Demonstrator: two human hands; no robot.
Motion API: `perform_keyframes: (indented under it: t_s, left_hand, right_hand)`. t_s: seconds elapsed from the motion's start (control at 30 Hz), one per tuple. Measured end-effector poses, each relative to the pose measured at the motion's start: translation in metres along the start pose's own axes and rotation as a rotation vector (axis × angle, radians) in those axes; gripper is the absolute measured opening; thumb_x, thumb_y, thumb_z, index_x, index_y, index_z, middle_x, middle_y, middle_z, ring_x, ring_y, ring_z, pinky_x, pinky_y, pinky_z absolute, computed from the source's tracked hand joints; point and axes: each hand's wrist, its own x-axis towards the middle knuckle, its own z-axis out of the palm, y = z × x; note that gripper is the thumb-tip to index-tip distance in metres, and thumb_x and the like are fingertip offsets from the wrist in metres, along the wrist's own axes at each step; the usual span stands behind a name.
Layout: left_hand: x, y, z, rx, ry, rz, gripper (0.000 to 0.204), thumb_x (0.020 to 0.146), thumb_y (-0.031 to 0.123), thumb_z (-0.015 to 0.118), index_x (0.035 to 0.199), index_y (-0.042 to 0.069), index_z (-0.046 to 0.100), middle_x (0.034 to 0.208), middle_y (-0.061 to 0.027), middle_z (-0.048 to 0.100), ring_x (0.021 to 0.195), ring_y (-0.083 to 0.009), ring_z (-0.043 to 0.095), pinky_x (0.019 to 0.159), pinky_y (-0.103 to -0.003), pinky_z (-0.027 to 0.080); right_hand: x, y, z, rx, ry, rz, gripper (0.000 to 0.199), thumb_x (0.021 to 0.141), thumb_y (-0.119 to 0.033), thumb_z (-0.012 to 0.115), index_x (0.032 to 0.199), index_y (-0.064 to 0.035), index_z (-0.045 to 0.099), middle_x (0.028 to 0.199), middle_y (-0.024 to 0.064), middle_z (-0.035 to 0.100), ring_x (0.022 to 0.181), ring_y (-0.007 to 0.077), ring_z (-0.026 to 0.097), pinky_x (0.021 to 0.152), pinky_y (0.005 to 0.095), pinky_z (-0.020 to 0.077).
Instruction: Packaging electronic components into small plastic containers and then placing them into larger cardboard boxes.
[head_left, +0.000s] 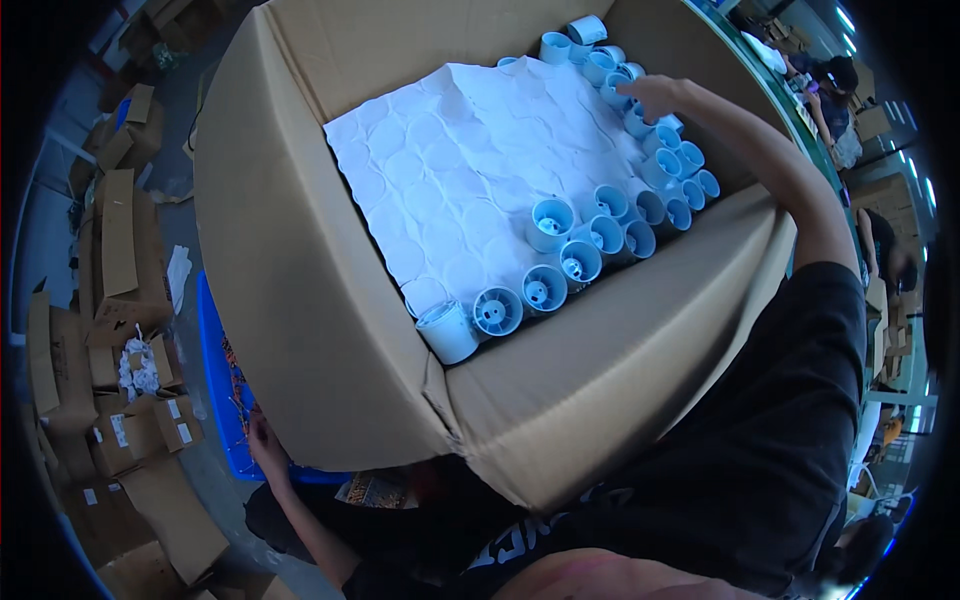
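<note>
Inside a large cardboard box [330, 290] stand several light-blue plastic cups [497, 311], along the near and right sides. Some show ribbed or slotted bottoms with small fittings inside. A white sheet [470, 165] with round dents lies over the middle. My right hand [655, 97] reaches over the box's right side to the cups at the far right. Its fingers are bent together at a cup rim, and what they hold is too small to tell. Low on the left, my left hand [266, 445] is at a blue bin [212, 340] of small orange and dark parts, its fingers partly hidden.
Opened cardboard boxes [125, 260] crowd the floor at left, one with crumpled white material [138, 368]. A clear bag of small parts [375, 492] lies below the big box. A green-topped bench [790, 110] runs along the right, where other people [835, 95] are.
</note>
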Motion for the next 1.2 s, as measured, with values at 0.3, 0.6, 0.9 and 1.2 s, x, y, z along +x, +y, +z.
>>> perform_keyframes:
  t_s: [0.3, 0.6, 0.9, 1.2]
  left_hand:
    - [0.009, 0.012, -0.006, 0.073, -0.138, -0.217, 0.012, 0.094, 0.010, 0.051, 0.092, -0.001, 0.056, 0.076, -0.0047, 0.058, 0.071, -0.0096, 0.051, 0.064, -0.025, 0.042]
    - [-0.021, 0.019, -0.028, -0.008, -0.096, -0.036, 0.010, 0.094, 0.011, 0.054, 0.092, 0.002, 0.056, 0.077, -0.0005, 0.056, 0.070, -0.0076, 0.052, 0.061, -0.022, 0.042]
    - [0.000, 0.061, -0.058, -0.398, -0.011, 0.189, 0.012, 0.092, 0.011, 0.056, 0.085, 0.001, 0.056, 0.066, 0.0008, 0.050, 0.062, -0.0048, 0.047, 0.055, -0.023, 0.038]
    - [0.052, 0.012, -0.122, -0.855, 0.250, -0.046, 0.015, 0.092, 0.015, 0.055, 0.091, 0.002, 0.059, 0.072, -0.0020, 0.057, 0.060, -0.0089, 0.052, 0.052, -0.023, 0.041]
  right_hand:
    - [0.001, 0.021, -0.029, 0.103, 0.196, -0.033, 0.034, 0.080, -0.005, 0.069, 0.114, -0.0050, 0.062, 0.110, 0.0162, 0.064, 0.095, 0.0308, 0.065, 0.079, 0.0356, 0.0544]
    - [-0.080, -0.002, -0.097, 0.265, 0.686, 0.025, 0.024, 0.073, -0.001, 0.070, 0.097, -0.0023, 0.064, 0.076, 0.0070, 0.063, 0.069, 0.0183, 0.060, 0.061, 0.0318, 0.0488]
    - [-0.253, -0.106, -0.107, 0.911, 1.471, 0.109, 0.034, 0.083, -0.003, 0.058, 0.116, 0.0042, 0.058, 0.106, 0.0129, 0.063, 0.095, 0.0194, 0.060, 0.084, 0.0277, 0.0476]
    - [-0.266, -0.579, -0.134, 1.030, 0.778, -1.076, 0.029, 0.062, -0.012, 0.079, 0.087, -0.0043, 0.067, 0.069, 0.0073, 0.060, 0.058, 0.0177, 0.058, 0.055, 0.0292, 0.0466]
